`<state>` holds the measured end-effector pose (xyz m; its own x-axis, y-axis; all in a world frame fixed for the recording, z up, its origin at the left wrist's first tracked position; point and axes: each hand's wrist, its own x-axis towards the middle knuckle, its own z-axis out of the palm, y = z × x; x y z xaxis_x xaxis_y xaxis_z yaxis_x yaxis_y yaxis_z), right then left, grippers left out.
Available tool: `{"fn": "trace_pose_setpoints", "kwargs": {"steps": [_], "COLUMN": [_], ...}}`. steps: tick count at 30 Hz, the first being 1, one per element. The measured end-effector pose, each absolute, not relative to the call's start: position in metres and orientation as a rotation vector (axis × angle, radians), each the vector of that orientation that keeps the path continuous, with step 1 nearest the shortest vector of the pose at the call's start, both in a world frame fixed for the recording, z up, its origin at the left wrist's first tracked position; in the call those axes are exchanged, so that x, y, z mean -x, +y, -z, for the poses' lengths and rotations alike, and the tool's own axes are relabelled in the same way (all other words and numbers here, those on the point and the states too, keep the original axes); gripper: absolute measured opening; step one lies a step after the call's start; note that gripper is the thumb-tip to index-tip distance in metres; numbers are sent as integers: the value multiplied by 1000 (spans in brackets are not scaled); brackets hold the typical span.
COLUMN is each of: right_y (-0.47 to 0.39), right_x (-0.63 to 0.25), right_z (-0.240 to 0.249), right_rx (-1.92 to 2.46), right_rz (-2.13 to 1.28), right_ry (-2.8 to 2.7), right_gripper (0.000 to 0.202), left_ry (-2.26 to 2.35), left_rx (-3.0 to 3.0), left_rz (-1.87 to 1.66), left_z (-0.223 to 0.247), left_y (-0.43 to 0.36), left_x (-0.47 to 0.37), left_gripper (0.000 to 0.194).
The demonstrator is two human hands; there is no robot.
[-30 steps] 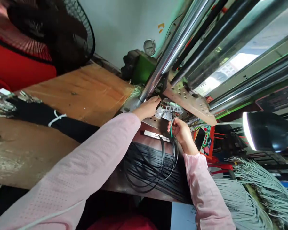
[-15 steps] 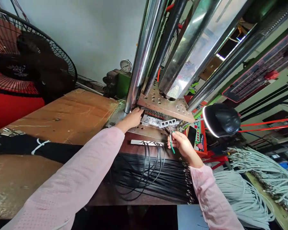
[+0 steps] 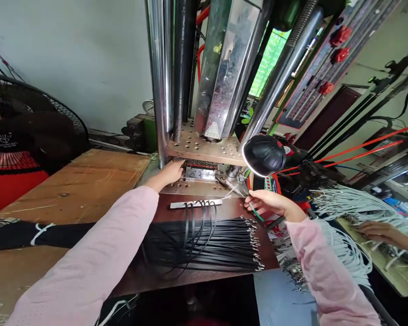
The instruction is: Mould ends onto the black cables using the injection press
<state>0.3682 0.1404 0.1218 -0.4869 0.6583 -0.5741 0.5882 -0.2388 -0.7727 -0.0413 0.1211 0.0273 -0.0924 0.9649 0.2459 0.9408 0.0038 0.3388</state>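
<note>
1. Reaches the left hand (image 3: 170, 175) in at the left end of the metal mould (image 3: 201, 173), below the perforated upper plate (image 3: 206, 151); bends the fingers there, grip on anything impossible to tell.
2. Grips green-handled pliers (image 3: 255, 210) in the right hand (image 3: 267, 201), fingers closed around the handles; holds them to the right of the mould, tips pointing back toward it, with a pale piece (image 3: 233, 189) by the tips, too blurred to tell as clamped or merely overlapping.
3. Has the mould between the two hands, close by the left and farther from the right; has the pale piece just beside the right hand, on its left, and well apart from the left hand.
4. Has a light metal bar (image 3: 180, 205) on the dark table (image 3: 267, 249), in front of the mould; has black cords (image 3: 207, 246) looping over the bar and spread below it, metal ends toward the right.
5. Has a lit lamp (image 3: 264, 155) above the right hand; has a tied black bundle (image 3: 66, 234) on the wooden board (image 3: 88, 170) at left, and pale cords (image 3: 340, 244) at far right, near another person's hand (image 3: 382, 232).
</note>
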Motion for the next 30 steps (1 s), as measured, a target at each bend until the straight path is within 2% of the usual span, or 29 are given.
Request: {"fn": "trace_pose_setpoints", "kwargs": {"steps": [2,6,8,11,17,23,30], "right_y": [142,140,137,132,128,121,137], "right_x": [-376,-389,-387,-370,-320,-324,-350], "right_z": [-125,-118,-107,-86,-55,-46,-38], "right_rx": [1573,1425,1263,1051,985,983,1280], "right_rz": [-1502,-519,-206,84,207,301,55], "right_ry": [-2218,-2684,-2689,-2631,-2669,-2709,-2423], "right_gripper": [35,22,17,14,19,19,21], "left_ry": [2184,2170,2145,2106,2002,1928,1889], "left_rx": [-2059,-2044,-2052,-2085,-2204,-2233,-2207], "left_rz": [-562,-437,-386,-325,-296,-266,-244], "left_z": [-35,-51,-59,-68,-76,-85,-97], "left_y": [122,123,122,119,101,81,81], "left_x": [41,34,27,15,-1,0,-5], "left_gripper": [55,56,56,56,55,55,56]}}
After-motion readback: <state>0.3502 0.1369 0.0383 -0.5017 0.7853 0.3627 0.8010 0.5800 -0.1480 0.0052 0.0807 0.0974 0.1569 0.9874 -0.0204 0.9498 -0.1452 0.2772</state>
